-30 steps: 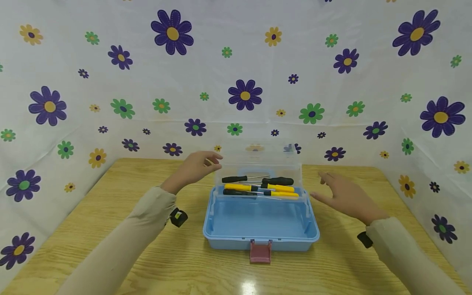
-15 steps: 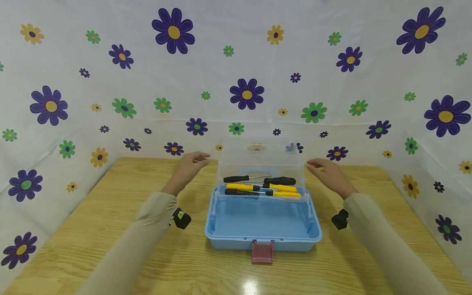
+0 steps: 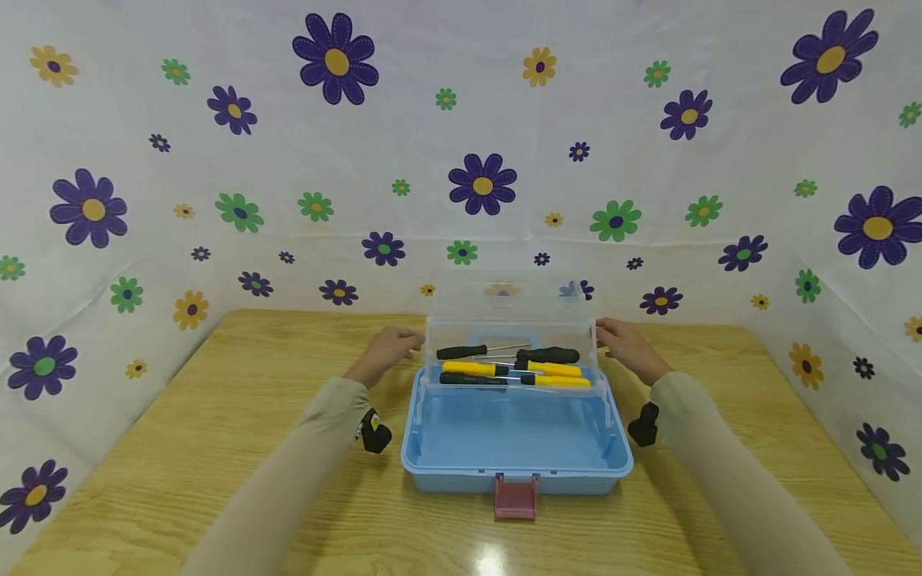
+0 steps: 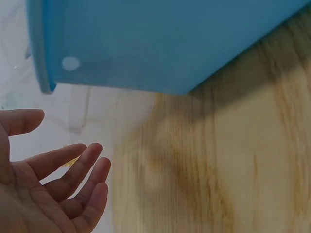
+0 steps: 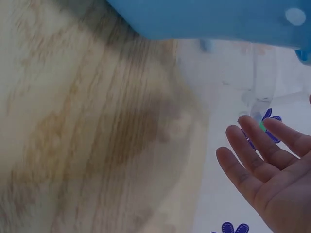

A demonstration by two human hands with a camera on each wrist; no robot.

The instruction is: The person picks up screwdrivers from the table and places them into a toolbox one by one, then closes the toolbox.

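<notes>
The table (image 3: 180,448) is a wood-grain surface enclosed on three sides by a white flower-print cloth (image 3: 216,160). The landmark is the blue toolbox (image 3: 515,436), which stands at the middle of the table with its long axis running left to right and its pink latch (image 3: 515,496) toward the person.

The clear lid (image 3: 507,308) stands raised at the far edge of the toolbox. In front of the lid, a clear tray (image 3: 511,382) spans the far half of the toolbox and carries several screwdrivers (image 3: 511,368) with black and yellow handles, all lying parallel to the long axis.

The left hand (image 3: 389,350) is at the left end of the tray, and the right hand (image 3: 625,344) is at the right end. Both are equally near, one on each short side of the toolbox. The wrist views show the fingers (image 4: 73,170) of each hand extended and slightly spread, palms turned inward, gripping nothing. Whether the fingertips touch the clear plastic cannot be determined. The near half of the toolbox shows only its blue floor.
</notes>
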